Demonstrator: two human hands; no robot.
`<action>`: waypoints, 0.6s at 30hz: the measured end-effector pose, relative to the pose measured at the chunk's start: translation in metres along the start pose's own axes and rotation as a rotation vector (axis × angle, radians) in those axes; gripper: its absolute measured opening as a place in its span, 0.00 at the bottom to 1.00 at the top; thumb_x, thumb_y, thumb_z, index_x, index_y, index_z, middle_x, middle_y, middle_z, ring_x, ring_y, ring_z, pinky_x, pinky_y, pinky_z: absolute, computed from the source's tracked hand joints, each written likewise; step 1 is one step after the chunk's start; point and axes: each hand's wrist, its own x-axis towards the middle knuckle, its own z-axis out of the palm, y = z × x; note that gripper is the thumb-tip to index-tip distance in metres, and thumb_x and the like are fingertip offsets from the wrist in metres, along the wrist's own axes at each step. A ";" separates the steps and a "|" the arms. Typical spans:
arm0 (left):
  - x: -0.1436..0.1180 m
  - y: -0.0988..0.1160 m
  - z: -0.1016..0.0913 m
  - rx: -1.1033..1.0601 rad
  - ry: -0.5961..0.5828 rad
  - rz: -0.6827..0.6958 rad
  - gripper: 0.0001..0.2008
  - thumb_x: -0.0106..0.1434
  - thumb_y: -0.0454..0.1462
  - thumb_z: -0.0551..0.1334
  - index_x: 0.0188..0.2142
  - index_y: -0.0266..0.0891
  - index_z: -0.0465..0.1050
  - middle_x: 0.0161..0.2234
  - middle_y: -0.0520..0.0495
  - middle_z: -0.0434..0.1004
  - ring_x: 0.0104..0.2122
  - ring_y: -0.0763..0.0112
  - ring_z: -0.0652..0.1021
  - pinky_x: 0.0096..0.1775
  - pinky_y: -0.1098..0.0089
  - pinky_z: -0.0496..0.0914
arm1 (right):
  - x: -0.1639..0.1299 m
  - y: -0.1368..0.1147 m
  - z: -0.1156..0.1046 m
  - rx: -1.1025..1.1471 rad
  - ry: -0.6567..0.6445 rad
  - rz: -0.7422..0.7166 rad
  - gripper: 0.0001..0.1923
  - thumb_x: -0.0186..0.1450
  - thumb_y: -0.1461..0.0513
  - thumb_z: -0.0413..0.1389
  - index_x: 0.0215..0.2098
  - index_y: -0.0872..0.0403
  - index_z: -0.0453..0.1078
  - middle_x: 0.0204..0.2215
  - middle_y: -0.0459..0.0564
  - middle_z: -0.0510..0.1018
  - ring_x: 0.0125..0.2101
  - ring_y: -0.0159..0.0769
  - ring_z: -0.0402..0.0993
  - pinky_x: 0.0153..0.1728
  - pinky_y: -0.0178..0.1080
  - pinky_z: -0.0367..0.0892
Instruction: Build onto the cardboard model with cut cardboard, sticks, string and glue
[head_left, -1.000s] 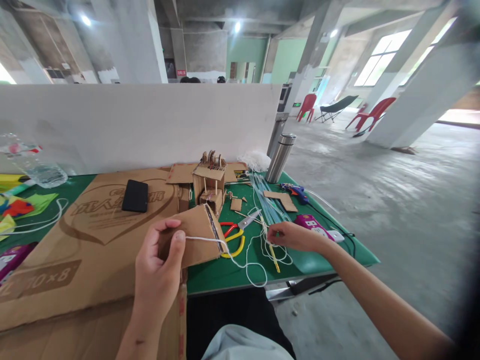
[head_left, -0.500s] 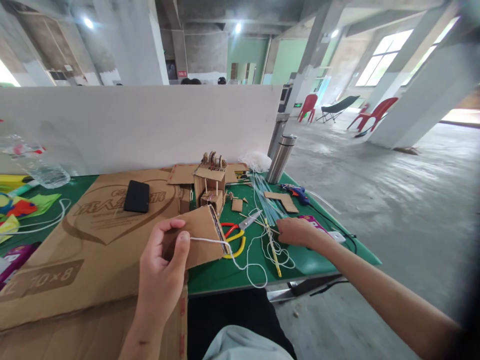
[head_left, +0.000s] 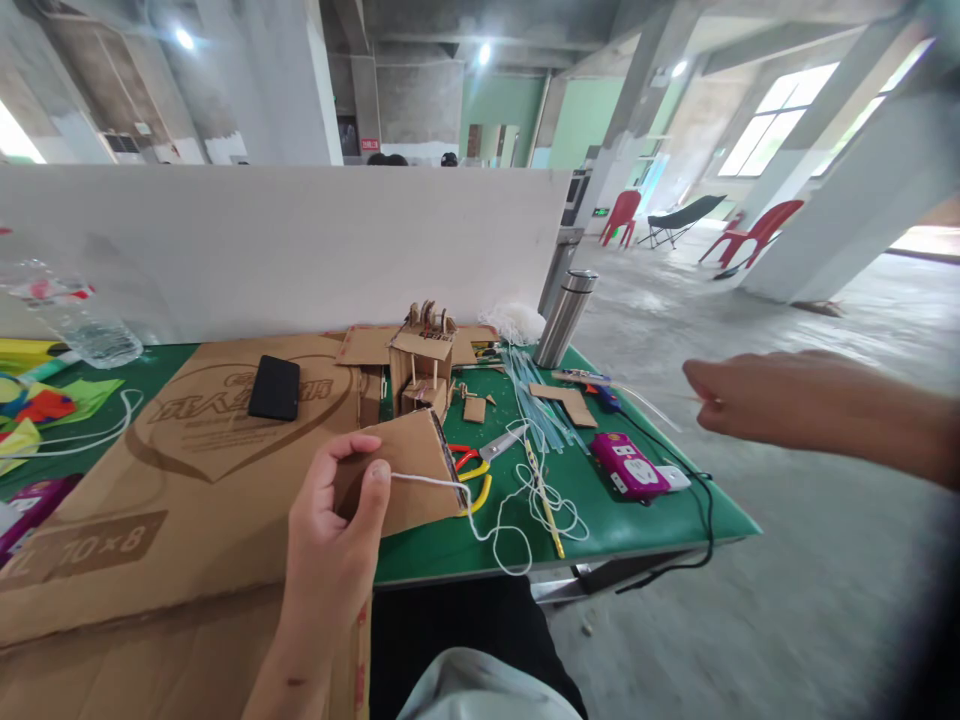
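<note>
My left hand (head_left: 341, 510) is closed on a folded cardboard piece (head_left: 420, 465), its thumb on the near face. A white string (head_left: 435, 481) runs from under that thumb across the cardboard and down to loose coils on the green table. My right hand (head_left: 757, 395) is raised beyond the table's right side, fingers pressed together; anything in them is too small to make out. Partly behind the cardboard lie scissors (head_left: 474, 470) with red and yellow handles. A yellow pencil (head_left: 546, 505) lies among the string coils. Behind the held piece stands a small cardboard model (head_left: 421, 365).
Clear glue sticks (head_left: 538, 395), an L-shaped cardboard scrap (head_left: 566, 402), a blue glue gun (head_left: 606, 396) and a purple power strip (head_left: 628, 466) lie rightward. A steel flask (head_left: 566, 320) stands behind. A black phone-like slab (head_left: 274, 388) rests on the large cardboard sheet (head_left: 210, 520).
My right hand has lifted off the table beside the string and swung right and up, uncovering the power strip. A tan strip now shows over the glue gun. My left hand barely shifted.
</note>
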 end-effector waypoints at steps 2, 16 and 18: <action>-0.001 0.003 0.003 0.035 -0.024 0.032 0.10 0.62 0.44 0.62 0.39 0.41 0.72 0.32 0.52 0.77 0.27 0.72 0.75 0.29 0.73 0.69 | -0.007 -0.012 -0.015 0.191 -0.213 -0.158 0.14 0.55 0.70 0.66 0.20 0.55 0.66 0.13 0.38 0.66 0.16 0.21 0.56 0.23 0.36 0.47; -0.008 0.017 0.034 0.094 -0.253 0.296 0.06 0.67 0.34 0.56 0.42 0.43 0.69 0.41 0.50 0.79 0.43 0.70 0.79 0.45 0.70 0.71 | -0.099 -0.164 0.016 1.186 -0.056 -0.670 0.05 0.68 0.67 0.51 0.35 0.50 0.65 0.31 0.46 0.73 0.31 0.34 0.72 0.29 0.37 0.67; -0.009 0.016 0.033 0.087 -0.254 0.300 0.06 0.67 0.34 0.56 0.42 0.43 0.69 0.41 0.50 0.79 0.43 0.70 0.79 0.45 0.70 0.71 | -0.098 -0.164 0.018 1.152 -0.016 -0.684 0.06 0.66 0.68 0.51 0.35 0.50 0.64 0.29 0.45 0.73 0.30 0.33 0.71 0.29 0.37 0.66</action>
